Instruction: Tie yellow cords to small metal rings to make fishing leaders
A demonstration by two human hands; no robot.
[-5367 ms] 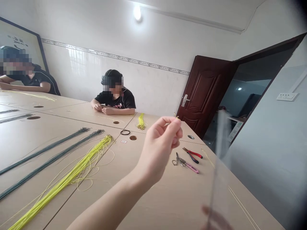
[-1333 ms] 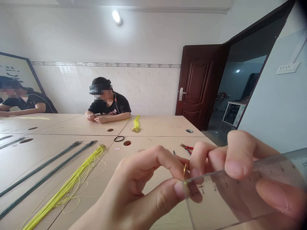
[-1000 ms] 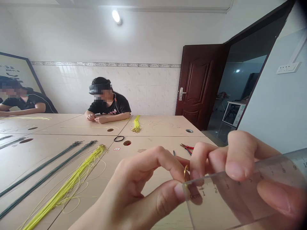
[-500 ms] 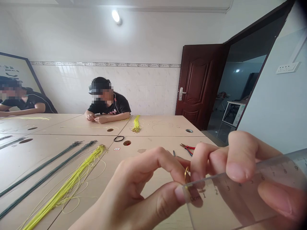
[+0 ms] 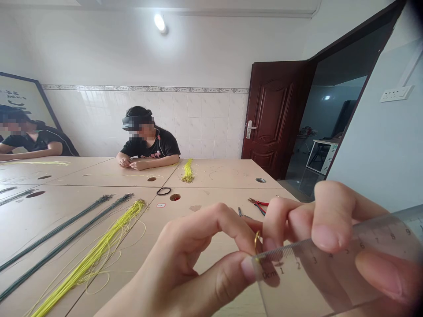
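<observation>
Close to the camera, my left hand [image 5: 194,259] pinches a small gold wire loop [image 5: 257,241] between thumb and forefinger. My right hand [image 5: 333,233] grips a clear plastic ruler [image 5: 330,273], with its zero end pressed against the loop. Both hands hover above the beige table [image 5: 211,202]. A long bundle of yellow cords [image 5: 89,259] lies to the left on the table, beside two dark green cord bundles [image 5: 62,229].
Red-handled pliers [image 5: 259,204] lie just beyond my hands. A black ring [image 5: 164,191], a small yellow bundle [image 5: 188,171] and cable holes [image 5: 175,197] sit farther off. Two people sit at the far side [image 5: 148,145]. A dark door [image 5: 274,119] stands open on the right.
My left hand came down from the raised position and met the ruler in my right hand. Over the last second both hands hold nearly still, dipping slightly.
</observation>
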